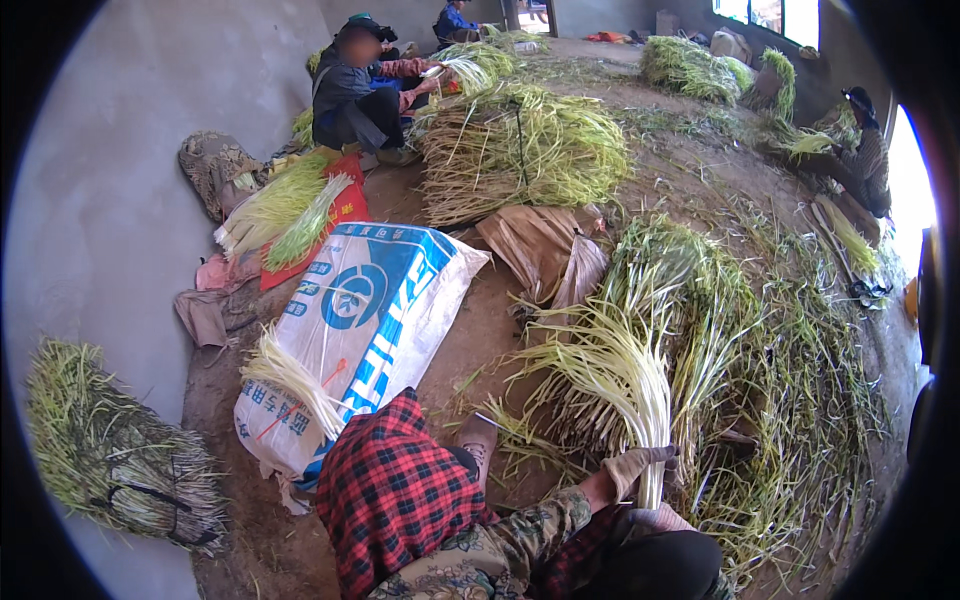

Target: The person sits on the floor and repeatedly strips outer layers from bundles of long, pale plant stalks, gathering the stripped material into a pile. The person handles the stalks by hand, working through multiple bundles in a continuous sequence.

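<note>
My left hand (634, 469), in a tan work glove, is closed around the lower part of a bunch of long pale stalks with yellow-green leaves (646, 390). The bunch stands nearly upright, its leafy tops fanning to the upper left. Just below, at the cut ends, part of my right hand (664, 517) shows in a pinkish glove; its fingers are hidden, so its grip cannot be told. A heap of untrimmed green stalks (675, 277) lies right behind the bunch. Red-and-black checked cloth (405, 465) covers my knee.
A white-and-blue woven sack (420, 315) lies at left, with a small bunch of pale stalks (296, 382) on it. Tied bundles stand by the wall (124, 457) and ahead (525, 150). Seated people work ahead (367, 97) and at right (862, 157). Loose leaves (810, 390) litter the floor.
</note>
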The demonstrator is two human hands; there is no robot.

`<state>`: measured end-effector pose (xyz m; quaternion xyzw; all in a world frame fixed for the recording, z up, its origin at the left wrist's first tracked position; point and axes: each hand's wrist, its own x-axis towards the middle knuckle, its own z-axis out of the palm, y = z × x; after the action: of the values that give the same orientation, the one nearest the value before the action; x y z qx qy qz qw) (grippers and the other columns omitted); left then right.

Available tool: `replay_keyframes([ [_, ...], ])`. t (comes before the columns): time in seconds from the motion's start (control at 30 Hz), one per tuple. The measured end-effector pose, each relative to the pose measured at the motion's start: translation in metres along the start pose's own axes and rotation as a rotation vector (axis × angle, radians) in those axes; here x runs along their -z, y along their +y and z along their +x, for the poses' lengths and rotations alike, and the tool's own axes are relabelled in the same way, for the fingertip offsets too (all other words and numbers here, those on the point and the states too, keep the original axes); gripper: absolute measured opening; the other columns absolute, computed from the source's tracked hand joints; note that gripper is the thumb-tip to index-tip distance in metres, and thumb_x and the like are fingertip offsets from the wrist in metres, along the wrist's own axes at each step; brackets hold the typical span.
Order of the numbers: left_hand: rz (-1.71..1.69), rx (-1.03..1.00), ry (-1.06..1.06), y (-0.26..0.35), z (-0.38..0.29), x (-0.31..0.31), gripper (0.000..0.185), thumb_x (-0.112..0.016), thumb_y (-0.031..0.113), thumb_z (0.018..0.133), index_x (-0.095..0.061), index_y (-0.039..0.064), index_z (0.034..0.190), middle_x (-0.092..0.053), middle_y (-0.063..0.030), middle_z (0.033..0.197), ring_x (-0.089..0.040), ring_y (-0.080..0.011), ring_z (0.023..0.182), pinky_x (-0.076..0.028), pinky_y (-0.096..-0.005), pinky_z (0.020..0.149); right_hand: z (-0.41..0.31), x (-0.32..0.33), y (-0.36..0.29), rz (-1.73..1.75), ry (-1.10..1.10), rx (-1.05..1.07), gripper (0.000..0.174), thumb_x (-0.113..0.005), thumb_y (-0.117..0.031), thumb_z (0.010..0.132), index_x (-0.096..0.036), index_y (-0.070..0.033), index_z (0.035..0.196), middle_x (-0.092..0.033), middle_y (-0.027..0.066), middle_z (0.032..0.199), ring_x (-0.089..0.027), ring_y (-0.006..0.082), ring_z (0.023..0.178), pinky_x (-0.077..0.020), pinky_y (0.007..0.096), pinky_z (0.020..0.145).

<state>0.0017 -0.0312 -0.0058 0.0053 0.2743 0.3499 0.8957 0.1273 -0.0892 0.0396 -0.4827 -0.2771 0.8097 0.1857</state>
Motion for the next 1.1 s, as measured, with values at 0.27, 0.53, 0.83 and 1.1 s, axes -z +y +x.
replay_keyframes([
  [0.27, -0.057, 0.017, -0.027, 0.001, 0.004, 0.002, 0.017, -0.066, 0.022, 0.085, -0.056, 0.013, 0.076, -0.051, 0.0030, 0.057, -0.050, -0.0131, 0.050, -0.047, -0.0314, 0.052, -0.001, 0.009, 0.009, -0.100, 0.089, 0.037, 0.028, -0.069, -0.015, 0.078, -0.059, -0.004, 0.102, -0.061, 0.0048, 0.088, -0.059, 0.0132, 0.082, -0.0488, 0.0295, 0.072],
  [0.53, 0.156, -0.165, 0.043, 0.006, 0.003, 0.002, 0.019, -0.064, 0.023, 0.086, -0.058, 0.005, 0.080, -0.054, -0.0025, 0.058, -0.052, -0.0145, 0.051, -0.047, -0.0287, 0.053, -0.012, 0.025, 0.033, -0.252, 0.259, 0.130, 0.028, -0.069, -0.015, 0.078, -0.059, -0.004, 0.102, -0.061, 0.0051, 0.088, -0.059, 0.0134, 0.082, -0.0490, 0.0293, 0.073],
  [0.83, -0.115, -0.266, -0.251, 0.053, -0.034, -0.031, 0.016, -0.063, 0.016, 0.085, -0.053, 0.006, 0.078, -0.040, 0.0016, 0.054, -0.040, -0.0134, 0.045, -0.042, -0.0305, 0.051, -0.064, 0.014, 0.018, -1.257, 0.525, 0.611, 0.024, -0.064, -0.011, 0.080, -0.060, -0.003, 0.103, -0.062, 0.0067, 0.089, -0.061, 0.0155, 0.086, -0.0495, 0.0276, 0.076],
  [1.1, -0.162, -0.281, -0.473, 0.073, -0.073, -0.053, 0.016, -0.063, 0.016, 0.085, -0.053, 0.004, 0.090, -0.035, 0.0030, 0.058, -0.037, -0.0122, 0.048, -0.040, -0.0312, 0.055, -0.104, -0.041, 0.035, -0.761, 0.510, 0.257, 0.021, -0.062, -0.013, 0.082, -0.060, -0.003, 0.100, -0.063, 0.0065, 0.088, -0.062, 0.0156, 0.084, -0.0493, 0.0276, 0.074],
])
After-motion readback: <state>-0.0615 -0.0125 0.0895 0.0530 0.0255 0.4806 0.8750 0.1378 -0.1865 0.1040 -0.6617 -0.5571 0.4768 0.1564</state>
